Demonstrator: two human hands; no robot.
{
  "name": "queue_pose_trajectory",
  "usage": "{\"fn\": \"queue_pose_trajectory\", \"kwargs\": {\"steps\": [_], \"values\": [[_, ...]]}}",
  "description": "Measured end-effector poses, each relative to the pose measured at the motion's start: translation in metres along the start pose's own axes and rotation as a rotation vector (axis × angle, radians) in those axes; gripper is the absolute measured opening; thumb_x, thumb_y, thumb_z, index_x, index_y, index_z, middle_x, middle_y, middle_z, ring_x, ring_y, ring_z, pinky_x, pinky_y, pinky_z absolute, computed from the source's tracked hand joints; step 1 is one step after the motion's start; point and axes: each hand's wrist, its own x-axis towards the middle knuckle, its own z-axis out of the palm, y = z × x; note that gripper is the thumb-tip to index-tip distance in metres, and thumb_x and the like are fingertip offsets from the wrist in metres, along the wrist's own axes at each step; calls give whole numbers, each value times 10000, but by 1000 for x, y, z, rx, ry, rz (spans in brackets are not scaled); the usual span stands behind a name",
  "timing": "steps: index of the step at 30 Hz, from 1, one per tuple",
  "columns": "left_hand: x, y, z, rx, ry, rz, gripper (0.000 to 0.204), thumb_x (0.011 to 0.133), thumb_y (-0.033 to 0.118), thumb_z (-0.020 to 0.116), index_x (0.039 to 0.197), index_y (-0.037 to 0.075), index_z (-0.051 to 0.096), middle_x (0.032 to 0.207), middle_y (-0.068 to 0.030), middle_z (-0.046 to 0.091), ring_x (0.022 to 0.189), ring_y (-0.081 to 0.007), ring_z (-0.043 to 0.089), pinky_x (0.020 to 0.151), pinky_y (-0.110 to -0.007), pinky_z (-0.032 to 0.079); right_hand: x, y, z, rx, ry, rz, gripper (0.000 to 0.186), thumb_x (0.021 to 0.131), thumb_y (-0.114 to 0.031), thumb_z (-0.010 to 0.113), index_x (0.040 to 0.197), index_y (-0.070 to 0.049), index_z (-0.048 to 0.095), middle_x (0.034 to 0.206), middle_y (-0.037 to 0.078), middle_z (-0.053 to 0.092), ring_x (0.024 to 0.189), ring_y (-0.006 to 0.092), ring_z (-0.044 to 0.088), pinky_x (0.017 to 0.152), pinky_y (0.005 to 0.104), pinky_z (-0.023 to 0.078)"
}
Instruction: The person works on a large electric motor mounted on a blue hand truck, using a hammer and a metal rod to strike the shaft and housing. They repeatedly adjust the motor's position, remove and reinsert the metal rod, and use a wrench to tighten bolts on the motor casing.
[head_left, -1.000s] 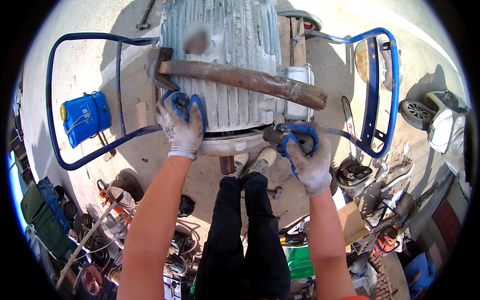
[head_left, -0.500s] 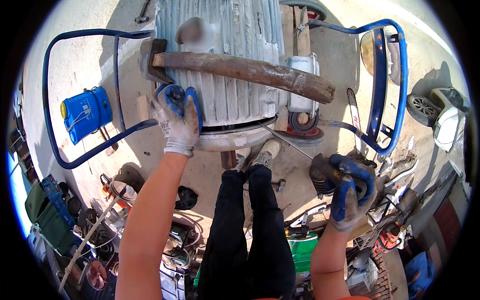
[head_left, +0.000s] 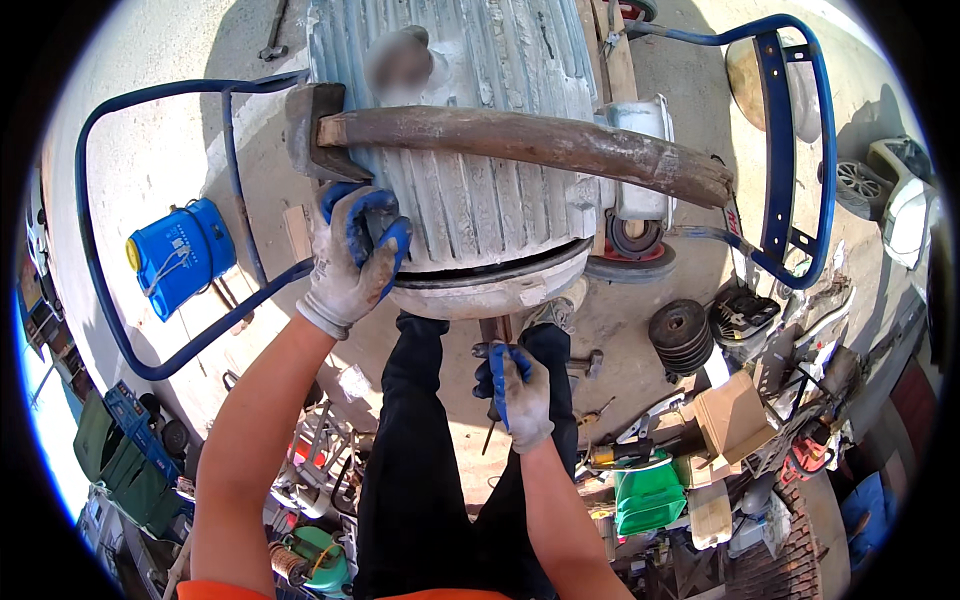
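A large grey finned electric motor (head_left: 470,220) lies in front of me. A dark slit separates its body from the near end cover (head_left: 490,290). Across its top rests a heavy hammer (head_left: 520,142) with a thick wooden handle, its head at the left. Just below that head, my gloved left hand (head_left: 355,255) curls its fingers on the motor's left near corner. My gloved right hand (head_left: 520,395) is closed in front of the end cover, near the motor shaft (head_left: 492,328). From it juts the thin dark rod of what looks like a screwdriver (head_left: 488,437); its handle is mostly hidden.
Blue tubular frames (head_left: 84,230) stick out on both sides of the motor. At left stands a blue tank (head_left: 190,255). A grooved pulley (head_left: 682,338), a cardboard box (head_left: 735,420) and a green basket (head_left: 645,498) sit to the right, among scattered tools and parts.
My right hand has moved left from beside the pulley to the front of the shaft. The long rod has come out of the slit, which looks wider. My left hand stays at the corner.
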Motion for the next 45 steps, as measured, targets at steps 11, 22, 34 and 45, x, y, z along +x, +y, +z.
{"fn": "queue_pose_trajectory", "kwargs": {"steps": [11, 22, 34, 45], "values": [[-70, -78, -39, -640, 19, -548, 319, 984, 154, 455, 1260, 8, 525, 1222, -141, 565, 1038, -216, 622, 917, -328, 513, 55, 49, 81, -81, 381, -262, 293, 768, -6, 710, 1006, 21, 542, 712, -11, 510, 584, 44, 464, 492, 221, 393], [-100, -98, -13, -847, -194, -758, 576, 933, 375, 549, 1304, -54, 449, 1169, -142, 593, 1020, -212, 616, 887, -339, 496, 68, 66, 72, -391, 405, -456, 246, 762, -37, 728, 965, 28, 604, 831, 42, 639, 691, 90, 541, 624, 234, 450], [-99, -86, -10, -782, -188, -735, 602, 918, 443, 546, 1275, -39, 494, 1107, -125, 623, 964, -200, 636, 862, -327, 502, 69, 62, 68, -347, 323, -415, 64, 827, 11, 645, 859, 2, 591, 695, -4, 576, 631, 59, 524, 559, 201, 405], [-99, -84, -6, -879, -146, -796, 523, 947, 393, 514, 1236, -42, 498, 1046, -118, 651, 928, -213, 666, 854, -339, 534, 72, 63, 65, -518, 348, -519, 60, 841, -24, 637, 866, 12, 596, 682, -3, 580, 614, 52, 520, 546, 223, 417]]}}
